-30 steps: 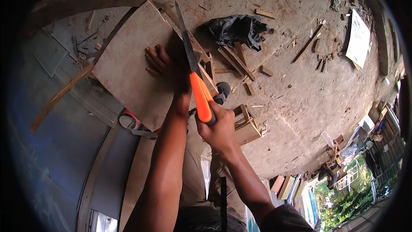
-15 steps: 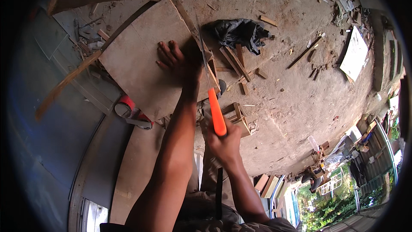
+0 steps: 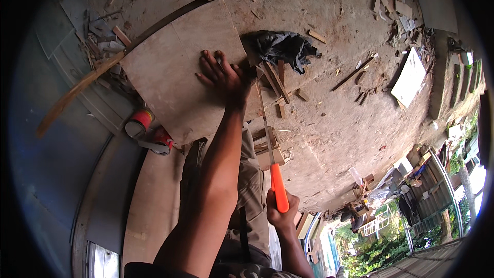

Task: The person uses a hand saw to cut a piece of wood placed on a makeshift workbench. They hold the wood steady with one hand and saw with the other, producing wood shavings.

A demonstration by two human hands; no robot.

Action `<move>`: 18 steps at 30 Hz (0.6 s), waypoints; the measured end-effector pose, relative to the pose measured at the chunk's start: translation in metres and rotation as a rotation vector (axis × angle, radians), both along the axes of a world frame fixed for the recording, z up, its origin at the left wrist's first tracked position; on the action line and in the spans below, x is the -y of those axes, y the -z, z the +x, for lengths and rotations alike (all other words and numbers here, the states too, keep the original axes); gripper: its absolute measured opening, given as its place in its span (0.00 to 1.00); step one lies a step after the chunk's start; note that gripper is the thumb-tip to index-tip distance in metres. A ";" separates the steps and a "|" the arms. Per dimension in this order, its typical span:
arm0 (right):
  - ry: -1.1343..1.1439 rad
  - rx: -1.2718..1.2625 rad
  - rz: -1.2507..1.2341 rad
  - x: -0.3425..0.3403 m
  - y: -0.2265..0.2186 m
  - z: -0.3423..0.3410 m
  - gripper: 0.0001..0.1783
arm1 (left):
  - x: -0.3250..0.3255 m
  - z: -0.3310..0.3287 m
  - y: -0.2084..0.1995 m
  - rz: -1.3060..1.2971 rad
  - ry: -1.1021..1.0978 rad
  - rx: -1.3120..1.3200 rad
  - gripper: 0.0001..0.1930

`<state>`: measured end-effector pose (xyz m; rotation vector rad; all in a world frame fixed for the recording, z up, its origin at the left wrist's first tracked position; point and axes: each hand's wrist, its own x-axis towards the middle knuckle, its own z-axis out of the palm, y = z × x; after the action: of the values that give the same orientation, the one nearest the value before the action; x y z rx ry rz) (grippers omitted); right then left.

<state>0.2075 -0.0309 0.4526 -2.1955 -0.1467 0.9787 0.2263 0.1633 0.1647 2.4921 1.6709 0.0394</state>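
Note:
A pale flat wooden board (image 3: 177, 72) lies tilted in front of me, left of the middle. My left hand (image 3: 224, 78) presses on it near its right side, palm down with fingers apart. In my right hand (image 3: 284, 213) is a handsaw (image 3: 280, 190), its fingers closed round the orange handle. The thin saw blade (image 3: 269, 141) points away from me and runs along the board's right edge. Its far end meets that edge, where I cannot make out the contact. My trousered leg (image 3: 252, 185) shows under the board.
A black plastic bag (image 3: 285, 46) and several wood offcuts (image 3: 278, 80) lie on the dusty floor beyond the board. Red tins (image 3: 141, 120) stand at its left. A long wooden strip (image 3: 77, 92) juts out leftward. A white sheet (image 3: 410, 78) lies at the right.
My right hand has pulled the saw back toward me along the board's edge. My left hand stays on the board. The whole view has shifted somewhat.

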 end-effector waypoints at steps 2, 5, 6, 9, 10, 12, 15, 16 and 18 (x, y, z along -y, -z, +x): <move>-0.008 -0.120 -0.130 -0.016 0.053 0.029 0.09 | 0.000 0.005 -0.009 -0.069 -0.022 0.084 0.50; 0.074 -0.096 0.066 -0.080 0.127 0.068 0.13 | -0.005 0.020 -0.020 -0.151 -0.051 0.095 0.57; 0.069 -0.096 0.076 -0.087 0.130 0.069 0.14 | -0.001 0.017 -0.024 -0.190 -0.067 0.063 0.59; 0.155 -0.128 0.067 -0.084 0.129 0.058 0.15 | -0.001 0.015 -0.029 -0.192 -0.050 0.151 0.51; 0.190 -0.067 0.079 -0.062 0.133 0.041 0.13 | 0.005 0.010 -0.031 -0.180 0.104 0.051 0.47; 0.690 -0.356 0.199 -0.040 0.112 0.022 0.17 | 0.021 -0.004 -0.034 -0.158 0.419 -0.147 0.39; 0.799 -0.305 0.197 -0.052 0.113 0.019 0.20 | 0.021 -0.002 -0.031 -0.330 0.418 0.099 0.27; 0.812 -0.300 0.193 -0.057 0.111 0.017 0.18 | 0.021 -0.001 -0.031 -0.332 0.421 0.093 0.26; 0.821 -0.302 0.196 -0.066 0.108 0.016 0.16 | 0.022 0.000 -0.030 -0.324 0.410 0.140 0.24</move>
<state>0.2239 0.0353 0.3449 -1.6483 0.7131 0.7498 0.2261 0.1417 0.1944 2.4572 0.9974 -0.0913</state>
